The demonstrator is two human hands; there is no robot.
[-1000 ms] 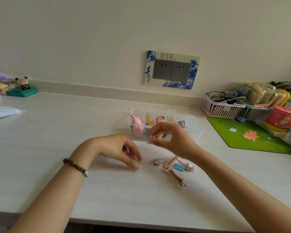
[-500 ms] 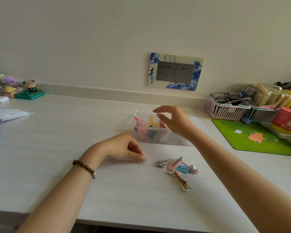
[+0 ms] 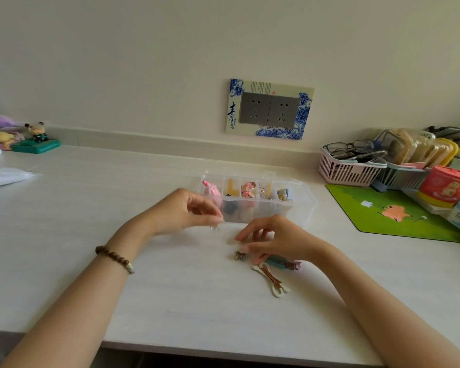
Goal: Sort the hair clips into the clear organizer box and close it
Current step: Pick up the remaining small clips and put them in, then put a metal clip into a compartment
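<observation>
The clear organizer box point(image 3: 300, 205) stands open mid-table, and its compartments hold pink, yellow, patterned, silver and blue clips. My left hand point(image 3: 183, 212) hovers just in front of the box's left end and pinches a small clear hair clip point(image 3: 214, 227) at its fingertips. My right hand point(image 3: 275, 240) hangs over the loose clips with its fingers curved down, the tips at a pink clip point(image 3: 258, 259). Beside it lie a small silver clip point(image 3: 239, 255), a teal clip point(image 3: 276, 263) and a white-and-brown clip point(image 3: 271, 281).
A green mat point(image 3: 398, 211) lies to the right. Behind it stand a pink basket point(image 3: 348, 171) with glasses, a red tub point(image 3: 444, 185) and stacked containers. Small figurines point(image 3: 35, 140) and a white bag point(image 3: 3, 176) sit at far left. The table's front edge is near me.
My left hand lifted the small clear clip off the table toward the box. My right hand came back from the box and dropped onto the loose clips.
</observation>
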